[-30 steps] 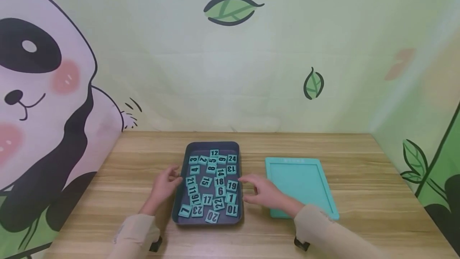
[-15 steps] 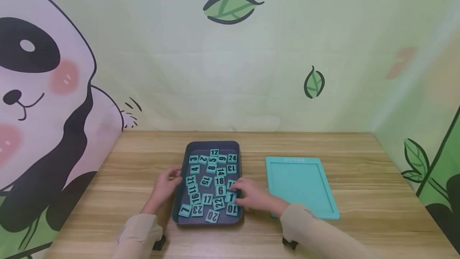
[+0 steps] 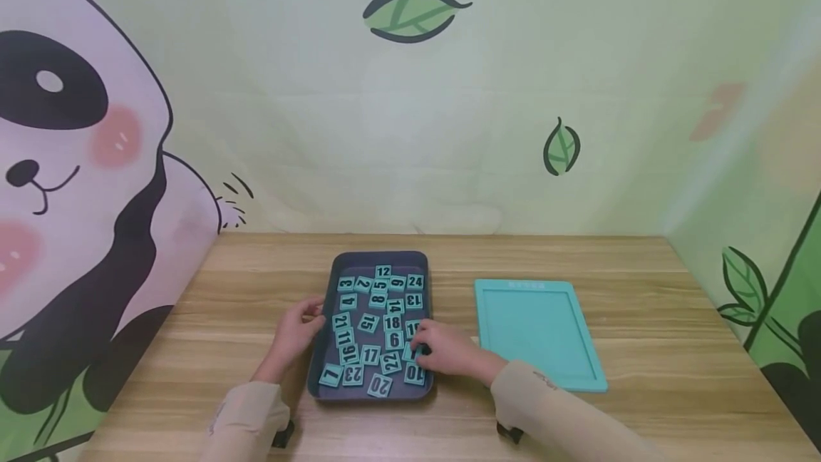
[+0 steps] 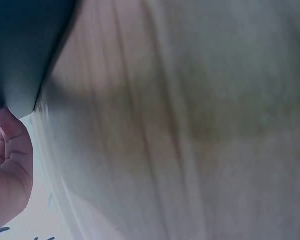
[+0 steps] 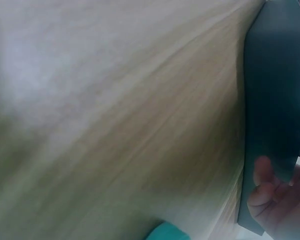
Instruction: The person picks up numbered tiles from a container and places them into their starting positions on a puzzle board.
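Observation:
A dark blue tray (image 3: 368, 399) holds several teal number tiles lying loose at different angles. My right hand (image 3: 452, 349) reaches over the tray's right rim and pinches a number tile (image 3: 410, 353) between thumb and fingers; the tile's face is mostly covered. Just above it, the 19 tile (image 3: 412, 328) is partly hidden by the fingers. At the tray's left side, my left hand (image 3: 295, 334) touches the outer wall with loosely bent fingers. The left wrist view shows that thumb (image 4: 15, 127) against the tray wall (image 4: 25, 60). In the right wrist view, the right hand (image 5: 280, 202) is beside the tray's outer wall (image 5: 275, 90).
A teal board (image 3: 539, 334) with a raised frame lies flat on the wooden table (image 3: 256, 262), right of the tray. Behind the table hangs a backdrop (image 3: 308, 127) with a panda and leaves printed on it.
My right hand has moved left from outside the tray, over its right rim, and now pinches a number tile. The left hand stays at the tray's left side.

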Motion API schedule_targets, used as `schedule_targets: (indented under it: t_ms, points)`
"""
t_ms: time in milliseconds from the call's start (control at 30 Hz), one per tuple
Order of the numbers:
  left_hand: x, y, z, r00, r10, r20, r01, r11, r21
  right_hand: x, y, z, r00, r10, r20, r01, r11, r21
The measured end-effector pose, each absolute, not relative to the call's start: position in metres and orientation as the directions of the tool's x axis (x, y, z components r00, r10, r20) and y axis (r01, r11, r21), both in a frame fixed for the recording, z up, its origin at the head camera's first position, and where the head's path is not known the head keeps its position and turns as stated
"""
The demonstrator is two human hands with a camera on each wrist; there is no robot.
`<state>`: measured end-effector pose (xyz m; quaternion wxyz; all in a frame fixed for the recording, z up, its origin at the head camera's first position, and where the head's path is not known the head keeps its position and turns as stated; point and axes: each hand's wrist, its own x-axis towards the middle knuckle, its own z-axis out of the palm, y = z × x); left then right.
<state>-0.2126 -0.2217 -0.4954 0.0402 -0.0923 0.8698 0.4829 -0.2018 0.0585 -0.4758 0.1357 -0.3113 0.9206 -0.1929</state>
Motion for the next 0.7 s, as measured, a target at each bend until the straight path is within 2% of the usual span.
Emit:
schedule_targets:
  t_ms: [167,700]
  points:
    - [-0.2129,-0.2219,-0.4959,-0.979,-0.117,-0.168,-0.205,0.518,0.831,-0.202,0.0556,-0.4782,-0.782,-0.604,-0.152,-0.502,0.756,-0.42]
    - [-0.2116,-0.2206,-0.4941,-0.979,-0.122,-0.164,-0.204,0.519,0.83,-0.2042,0.0489,-0.484,-0.827,-0.545,-0.135,-0.433,0.772,-0.465]
